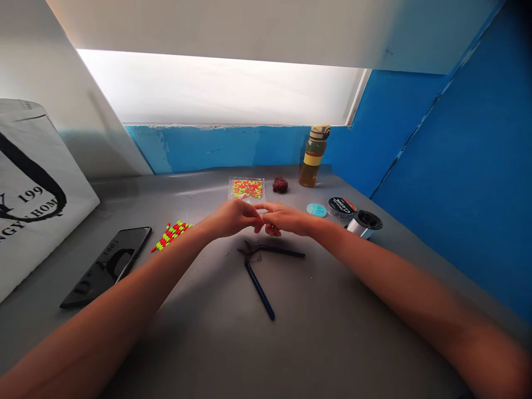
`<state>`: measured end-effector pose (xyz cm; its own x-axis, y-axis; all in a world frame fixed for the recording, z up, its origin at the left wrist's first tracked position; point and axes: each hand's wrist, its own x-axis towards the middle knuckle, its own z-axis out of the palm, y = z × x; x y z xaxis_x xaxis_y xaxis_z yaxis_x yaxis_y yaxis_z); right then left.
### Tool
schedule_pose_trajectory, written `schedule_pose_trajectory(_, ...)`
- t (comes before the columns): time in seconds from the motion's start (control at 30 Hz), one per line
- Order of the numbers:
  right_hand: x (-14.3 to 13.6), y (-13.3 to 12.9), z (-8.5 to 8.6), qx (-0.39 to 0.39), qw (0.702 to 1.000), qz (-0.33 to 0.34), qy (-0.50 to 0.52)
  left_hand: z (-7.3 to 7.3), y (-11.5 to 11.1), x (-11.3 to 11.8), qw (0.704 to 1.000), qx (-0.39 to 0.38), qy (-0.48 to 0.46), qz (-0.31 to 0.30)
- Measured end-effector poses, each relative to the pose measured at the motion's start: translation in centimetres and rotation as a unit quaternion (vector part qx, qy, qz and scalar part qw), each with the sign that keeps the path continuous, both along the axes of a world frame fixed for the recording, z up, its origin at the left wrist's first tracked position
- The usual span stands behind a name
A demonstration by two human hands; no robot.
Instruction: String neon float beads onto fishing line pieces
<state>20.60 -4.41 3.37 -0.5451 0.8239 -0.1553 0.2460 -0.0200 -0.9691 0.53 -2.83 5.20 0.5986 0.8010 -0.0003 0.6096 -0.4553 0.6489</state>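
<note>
My left hand (235,218) and my right hand (287,218) meet above the middle of the table, fingertips touching or nearly so. Both have their fingers pinched together; whatever sits between them is too small or hidden to name. Just behind them lies a clear bag (247,188) of red and yellow-green beads, partly covered by the hands. Nearer to me, a pair of pliers (260,288) with dark blue handles rests with its jaws spread. Rows of matching red and yellow-green pieces (169,236) lie left of my left wrist, partly behind the forearm.
At left are a dark phone (112,265) and a white printed bag (29,188). A dark red ball of cord (280,185) and a bottle (312,160) stand at the back. A light-blue disc (316,210), a black-labelled spool (341,206) and a silvery spool (361,226) sit right.
</note>
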Motion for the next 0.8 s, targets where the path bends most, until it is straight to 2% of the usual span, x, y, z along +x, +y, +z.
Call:
schedule_pose_trajectory(0.13, 0.4, 0.3, -0.1, -0.024, 0.999, -0.025, 0.012, -0.3, 0.1, -0.1, 1.000, 0.011, 0.013, 0.021)
schedule_pose_trajectory(0.27, 0.4, 0.4, 0.0, 0.037, 0.999, -0.030, -0.006, -0.5, 0.3, -0.1, 1.000, 0.016, 0.012, 0.015)
schedule_pose_trajectory(0.37, 0.3, 0.4, 0.1, 0.093, 0.993, -0.044, -0.062, -0.3, 0.2, 0.0, 0.999, 0.032, 0.013, 0.013)
schedule_pose_trajectory(0.5, 0.5, 0.5, -0.1, 0.164, 0.976, -0.056, -0.134, 0.0, -0.2, 0.0, 0.988, 0.130, 0.074, 0.023)
schedule_pose_trajectory(0.6, 0.8, 0.7, -0.4, 0.180, 0.970, -0.051, -0.152, -0.1, -0.2, -0.2, 0.973, 0.202, 0.108, 0.013)
schedule_pose_trajectory(0.73, 0.9, 1.1, -0.8, 0.193, 0.968, -0.039, -0.155, -0.1, 0.1, -0.4, 0.961, 0.255, 0.107, -0.020)
schedule_pose_trajectory(0.8, 0.9, 1.4, -0.9, 0.207, 0.963, -0.062, -0.164, 0.1, 0.0, -0.2, 0.951, 0.295, 0.098, -0.008)
